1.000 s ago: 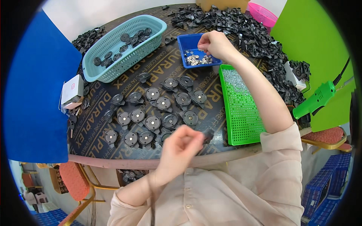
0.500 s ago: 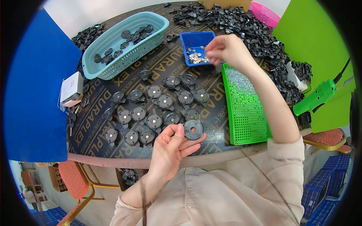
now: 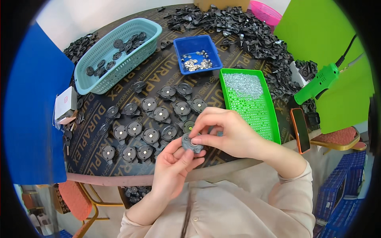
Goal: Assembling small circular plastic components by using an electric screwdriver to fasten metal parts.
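Note:
My left hand (image 3: 170,170) holds a round dark grey plastic part (image 3: 194,149) over the table's near edge, gripping its rim between thumb and fingers. Thumb and forefinger of my right hand (image 3: 236,135) are pinched at the middle of that part. A small round metal piece shows partly under those fingertips. Beyond and to the left, several similar round black parts (image 3: 151,136) lie in loose rows, many with a pale metal centre. Farther off, a blue bin (image 3: 202,70) holds small round metal pieces (image 3: 194,64).
A green perforated tray (image 3: 254,123) with small metal screws or pins stands at right. Beside it are a phone (image 3: 300,131) and a green electric screwdriver (image 3: 317,84). A light-blue basket (image 3: 119,73) holds round parts. Black parts (image 3: 254,35) are heaped along the far right.
My right hand has come from the blue bin down to the part in my left hand. The view has shifted, and the phone now shows at right.

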Motion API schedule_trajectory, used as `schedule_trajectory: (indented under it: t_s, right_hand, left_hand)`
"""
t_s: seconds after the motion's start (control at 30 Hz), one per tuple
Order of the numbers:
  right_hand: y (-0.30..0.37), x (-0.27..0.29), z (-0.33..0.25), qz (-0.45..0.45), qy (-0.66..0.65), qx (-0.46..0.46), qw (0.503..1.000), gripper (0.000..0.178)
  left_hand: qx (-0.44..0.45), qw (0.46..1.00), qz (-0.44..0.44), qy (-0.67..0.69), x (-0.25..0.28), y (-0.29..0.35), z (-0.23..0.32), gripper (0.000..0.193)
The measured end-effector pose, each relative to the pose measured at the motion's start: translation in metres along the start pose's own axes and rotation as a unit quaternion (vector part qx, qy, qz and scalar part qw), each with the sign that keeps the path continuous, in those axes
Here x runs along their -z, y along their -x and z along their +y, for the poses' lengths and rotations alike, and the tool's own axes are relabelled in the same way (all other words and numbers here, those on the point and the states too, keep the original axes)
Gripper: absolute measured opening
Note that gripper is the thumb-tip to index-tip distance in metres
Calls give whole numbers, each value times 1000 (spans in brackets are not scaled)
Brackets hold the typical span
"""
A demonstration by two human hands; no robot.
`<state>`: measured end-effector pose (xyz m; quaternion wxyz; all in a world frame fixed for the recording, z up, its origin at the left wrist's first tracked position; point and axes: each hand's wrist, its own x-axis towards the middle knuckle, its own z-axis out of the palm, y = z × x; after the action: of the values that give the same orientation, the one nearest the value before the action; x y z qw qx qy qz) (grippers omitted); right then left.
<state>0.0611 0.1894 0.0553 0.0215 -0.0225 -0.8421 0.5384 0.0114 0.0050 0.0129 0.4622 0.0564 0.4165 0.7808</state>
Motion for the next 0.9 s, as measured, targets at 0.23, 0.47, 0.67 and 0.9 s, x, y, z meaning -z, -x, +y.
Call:
schedule_trajectory:
  t_s: [0.23,0.47,0.67,0.9]
  right_hand:
    - [-89,100,55,238,268,-65,931,34]
    - [-133,221,179,225,661,-112,707,17]
    - [-119,210,165,272,708,-11,652,12]
    - [-67,124,33,251,190,14,949,23]
  left_hand:
    - [-3,999,45,-5,12,5,11,22]
    - [31,999,26,6,18,11,15,21]
    - [82,995,49,12,17,15,29,20]
    - [91,996,19,19,29,11,20,22]
